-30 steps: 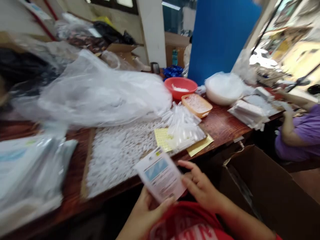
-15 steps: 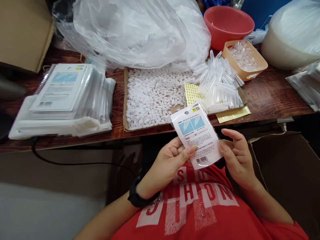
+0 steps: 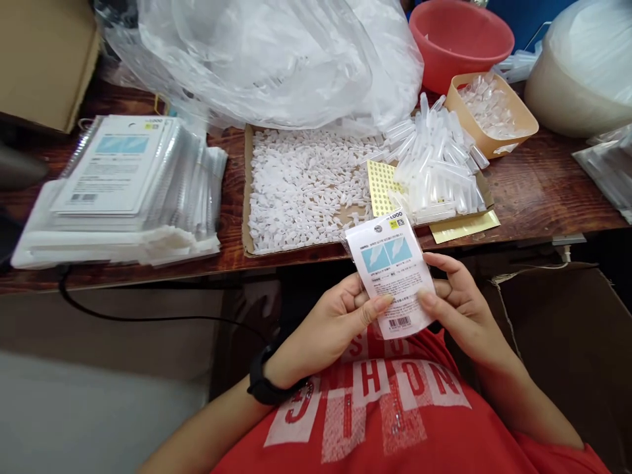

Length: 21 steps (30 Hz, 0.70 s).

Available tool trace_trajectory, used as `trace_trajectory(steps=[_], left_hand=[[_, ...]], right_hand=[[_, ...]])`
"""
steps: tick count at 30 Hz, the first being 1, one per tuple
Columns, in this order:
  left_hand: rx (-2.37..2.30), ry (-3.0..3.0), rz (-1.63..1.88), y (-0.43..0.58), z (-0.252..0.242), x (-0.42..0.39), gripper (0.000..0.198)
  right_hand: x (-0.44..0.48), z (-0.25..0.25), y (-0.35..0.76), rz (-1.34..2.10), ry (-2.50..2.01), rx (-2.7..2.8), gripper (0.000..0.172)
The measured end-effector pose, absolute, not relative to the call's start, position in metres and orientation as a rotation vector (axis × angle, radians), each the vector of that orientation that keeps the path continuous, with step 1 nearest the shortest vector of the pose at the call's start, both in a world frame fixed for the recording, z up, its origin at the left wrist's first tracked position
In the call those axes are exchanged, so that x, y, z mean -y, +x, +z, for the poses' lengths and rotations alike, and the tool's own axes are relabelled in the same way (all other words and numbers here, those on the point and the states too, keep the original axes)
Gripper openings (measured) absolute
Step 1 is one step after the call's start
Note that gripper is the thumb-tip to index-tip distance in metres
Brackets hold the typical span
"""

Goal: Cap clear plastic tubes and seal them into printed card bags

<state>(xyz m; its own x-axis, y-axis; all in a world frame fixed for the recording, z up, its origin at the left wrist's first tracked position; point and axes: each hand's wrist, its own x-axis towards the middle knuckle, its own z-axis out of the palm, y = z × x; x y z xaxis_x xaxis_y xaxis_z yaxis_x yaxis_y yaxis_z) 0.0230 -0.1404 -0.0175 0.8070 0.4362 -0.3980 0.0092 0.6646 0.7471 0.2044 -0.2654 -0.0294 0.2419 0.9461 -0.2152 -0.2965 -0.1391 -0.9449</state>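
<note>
A small printed packet (image 3: 394,273), white with a blue picture and a barcode, is held upright over my lap. My left hand (image 3: 332,327), with a black watch on the wrist, pinches its lower left edge between thumb and fingers. My right hand (image 3: 457,306) grips its right edge, thumb on the front. Just beyond, on the wooden table (image 3: 538,191), a cardboard tray (image 3: 245,197) holds several small white pieces. A pile of clear plastic tubes (image 3: 434,171) lies on a yellow sticker sheet (image 3: 461,227).
A stack of the same packets (image 3: 123,184) lies at the table's left. A big clear plastic bag (image 3: 266,59) fills the back. A red bowl (image 3: 459,36), an orange tray of clear caps (image 3: 488,112) and a white tub (image 3: 577,79) stand at the right. An open cardboard box (image 3: 567,329) sits below.
The view swung from the room down to the table and my lap. My right hand, apart from the packet half a second ago, has closed on its right edge.
</note>
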Motion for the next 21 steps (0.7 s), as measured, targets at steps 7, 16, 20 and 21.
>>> trace_trajectory(steps=[7,16,20,21], left_hand=[[-0.542,0.792,0.232,0.021,-0.019,0.136,0.057],[-0.590,0.816,0.127,0.014,-0.017,0.139,0.075],[-0.574,0.812,0.150,0.012,-0.014,0.141,0.078],[-0.557,0.799,0.158,0.012,-0.013,0.143,0.076]], right_hand=[[0.265,-0.030,0.204,1.036,-1.383,0.736,0.038],[0.266,-0.030,0.202,0.826,-1.495,0.767,0.034],[0.268,-0.031,0.193,0.794,-1.457,0.643,0.031],[0.268,-0.031,0.191,0.784,-1.435,0.612,0.031]])
